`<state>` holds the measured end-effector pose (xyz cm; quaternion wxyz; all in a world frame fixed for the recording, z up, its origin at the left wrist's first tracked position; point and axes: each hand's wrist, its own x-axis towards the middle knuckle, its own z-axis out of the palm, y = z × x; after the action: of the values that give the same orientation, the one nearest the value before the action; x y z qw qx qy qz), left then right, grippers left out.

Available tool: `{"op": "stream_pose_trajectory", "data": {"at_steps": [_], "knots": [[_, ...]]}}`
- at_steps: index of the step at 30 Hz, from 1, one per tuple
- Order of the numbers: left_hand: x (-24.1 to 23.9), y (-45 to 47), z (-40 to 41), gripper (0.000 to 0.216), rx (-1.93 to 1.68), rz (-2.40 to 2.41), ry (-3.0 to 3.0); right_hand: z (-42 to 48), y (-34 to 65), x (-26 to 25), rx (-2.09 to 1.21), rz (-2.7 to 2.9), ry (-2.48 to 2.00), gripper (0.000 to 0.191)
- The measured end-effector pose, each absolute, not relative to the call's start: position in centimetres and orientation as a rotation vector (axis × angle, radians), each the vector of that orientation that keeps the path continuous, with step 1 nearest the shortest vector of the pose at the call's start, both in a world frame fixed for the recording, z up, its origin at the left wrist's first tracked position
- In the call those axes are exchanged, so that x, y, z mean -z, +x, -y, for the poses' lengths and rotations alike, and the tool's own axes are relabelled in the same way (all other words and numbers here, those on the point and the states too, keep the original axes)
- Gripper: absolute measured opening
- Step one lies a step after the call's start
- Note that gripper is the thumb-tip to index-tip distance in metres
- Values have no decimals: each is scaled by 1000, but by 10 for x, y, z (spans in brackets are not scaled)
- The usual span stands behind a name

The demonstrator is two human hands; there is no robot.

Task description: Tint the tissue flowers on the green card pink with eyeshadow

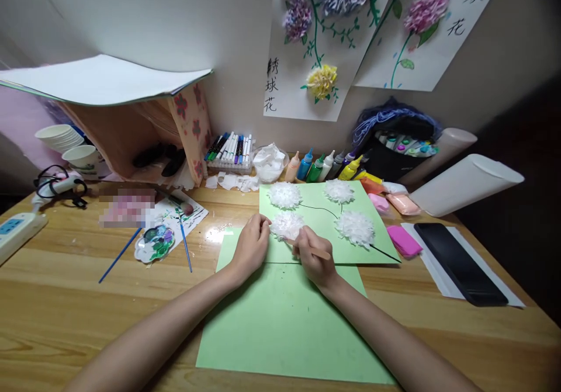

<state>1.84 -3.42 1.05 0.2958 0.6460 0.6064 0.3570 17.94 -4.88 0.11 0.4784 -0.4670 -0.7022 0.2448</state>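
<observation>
Head view, the only view. Left hand (252, 243): fingers curled, tips touching the left edge of a white paper flower (287, 225); whether they pinch it cannot be told. Right hand (316, 259): clenched around a thin wooden stick (323, 254), whose far end lies against the lower edge of the same flower. This flower is 1 of 4 on the upper green sheet (322, 228), at its near-left corner, where it overlaps the lower green sheet (280, 322). Both sheets lie flat on the wooden table (65, 298). A paint palette (154, 243) and a blue brush (120, 255) lie well left of the hands. Paint bottles (324, 167) stand by the wall. A pink clay block (403, 241) lies just right of the upper sheet.
</observation>
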Motion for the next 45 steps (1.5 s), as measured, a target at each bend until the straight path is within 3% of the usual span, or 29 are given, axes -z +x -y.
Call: {"op": "stream_pose_trajectory", "data": {"at_steps": [8,13,17,22,29,35,45], "knots": [[-31,-21,-47,17,-785,-2134,2164,53,191,10,-580,1597,-952,37],[-34,-22,-81,11,-557,-2080,2412,51,192,11,-605,1564,-950,37],[-34,-18,-86,18,-652,-2069,2398,51,193,10,-614,1536,-953,38],[-40,-28,-83,22,-1071,-1921,2071,51,193,9,-626,1524,-960,39],[-44,-57,-70,13,-929,-2072,1972,51,193,10,-630,1544,-965,40],[-30,-41,-75,17,-673,-2083,2311,51,192,10,-612,1559,-958,40],[-16,-34,-94,14,-900,-1990,2193,50,194,13,-629,1564,-899,37]]}}
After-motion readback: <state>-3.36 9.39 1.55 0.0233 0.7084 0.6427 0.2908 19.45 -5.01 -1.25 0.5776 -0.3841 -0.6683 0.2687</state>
